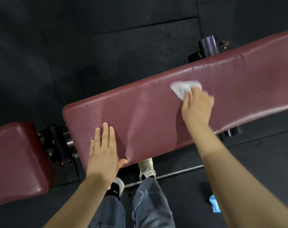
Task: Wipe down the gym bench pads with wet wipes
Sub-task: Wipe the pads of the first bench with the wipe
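Observation:
A long maroon back pad [148, 111] of a gym bench runs from lower left to upper right. Its far edge glistens wet. My right hand [196, 109] presses a crumpled white wet wipe [184, 88] onto the pad's middle, fingers over the wipe. My left hand [103, 152] lies flat on the pad's near left corner, fingers spread, holding nothing. A shorter maroon seat pad [16, 158] sits to the left, separated by the hinge.
Dark metal hinge hardware [57, 145] joins the two pads. A black cylindrical frame post [208, 46] stands behind the bench. My jeans and shoes [145, 168] are under the near edge. A blue packet [214, 204] lies on the black rubber floor at right.

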A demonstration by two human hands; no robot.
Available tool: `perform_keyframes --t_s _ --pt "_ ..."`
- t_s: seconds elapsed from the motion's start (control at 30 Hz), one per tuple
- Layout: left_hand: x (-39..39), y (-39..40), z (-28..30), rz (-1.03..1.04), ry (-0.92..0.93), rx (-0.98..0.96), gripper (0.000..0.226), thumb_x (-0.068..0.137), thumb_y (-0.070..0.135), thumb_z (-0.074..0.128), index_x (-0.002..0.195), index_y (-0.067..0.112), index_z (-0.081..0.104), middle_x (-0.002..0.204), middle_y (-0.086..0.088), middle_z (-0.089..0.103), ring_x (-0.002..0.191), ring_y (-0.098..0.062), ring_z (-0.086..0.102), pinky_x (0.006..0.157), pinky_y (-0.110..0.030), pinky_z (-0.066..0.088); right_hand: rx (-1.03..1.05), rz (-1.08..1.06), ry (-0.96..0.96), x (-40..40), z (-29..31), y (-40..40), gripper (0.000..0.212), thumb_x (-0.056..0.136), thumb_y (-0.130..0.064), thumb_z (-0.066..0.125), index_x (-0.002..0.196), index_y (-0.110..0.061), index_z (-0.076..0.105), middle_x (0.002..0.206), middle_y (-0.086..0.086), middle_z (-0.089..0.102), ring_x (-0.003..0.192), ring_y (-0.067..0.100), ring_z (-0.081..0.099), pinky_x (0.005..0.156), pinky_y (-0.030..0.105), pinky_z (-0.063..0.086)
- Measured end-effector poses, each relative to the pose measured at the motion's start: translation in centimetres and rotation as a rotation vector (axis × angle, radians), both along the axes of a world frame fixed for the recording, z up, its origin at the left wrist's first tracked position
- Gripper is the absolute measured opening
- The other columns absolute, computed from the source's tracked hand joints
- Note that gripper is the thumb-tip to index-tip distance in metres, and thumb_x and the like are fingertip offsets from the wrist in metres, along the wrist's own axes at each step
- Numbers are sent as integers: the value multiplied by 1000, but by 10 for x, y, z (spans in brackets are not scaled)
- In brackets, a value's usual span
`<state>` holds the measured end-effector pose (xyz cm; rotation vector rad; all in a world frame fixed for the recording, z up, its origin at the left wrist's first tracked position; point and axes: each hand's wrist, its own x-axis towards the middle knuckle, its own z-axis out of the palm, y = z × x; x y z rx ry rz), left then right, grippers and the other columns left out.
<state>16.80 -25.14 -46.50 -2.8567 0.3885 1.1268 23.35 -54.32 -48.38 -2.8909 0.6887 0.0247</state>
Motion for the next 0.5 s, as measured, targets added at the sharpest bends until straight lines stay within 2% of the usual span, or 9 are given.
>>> perform_keyframes --t_s 0.1,0.17,0.23,0.33,0.43,0.5 --pt "0 0 -2 29 -10 -6 126 82 70 54 140 8 -39 159 -10 -31 150 -34 -19 124 -44 7 -49 44 28 98 -10 -3 22 100 -23 42 108 -12 59 99 13 67 93 35 58 81 41 36" --pt "1 -3 -2 33 -15 0 128 80 70 56 141 7 -37 162 -12 -25 150 -35 -15 123 -44 10 -66 70 53 106 -12 -4 21 99 -23 43 109 -14 58 99 11 67 94 34 58 80 41 36" --pt "2 -5 0 24 -10 23 128 80 71 57 145 5 -32 162 -13 -22 151 -36 -12 123 -45 14 -78 39 29 65 -10 -12 21 97 -22 43 107 -14 60 92 13 67 87 35 58 75 40 34" --pt "3 -7 3 32 13 14 125 81 69 58 151 5 -24 163 -14 -20 151 -37 -11 123 -46 15 -42 -57 89 -48 0 -21 23 94 -20 40 101 -14 61 81 12 63 74 36 55 66 36 25" --pt "3 -5 4 8 -1 24 124 81 71 56 151 5 -22 163 -15 -18 151 -38 -9 123 -46 16 24 -170 252 -157 6 -10 11 91 -14 51 86 -10 60 69 13 60 65 37 55 62 39 32" --pt "3 -5 5 -3 -14 24 126 79 72 57 153 4 -18 163 -16 -14 151 -38 -5 123 -46 18 138 -251 385 -210 8 6 4 89 -8 61 89 -5 64 70 16 63 67 40 59 66 42 40"
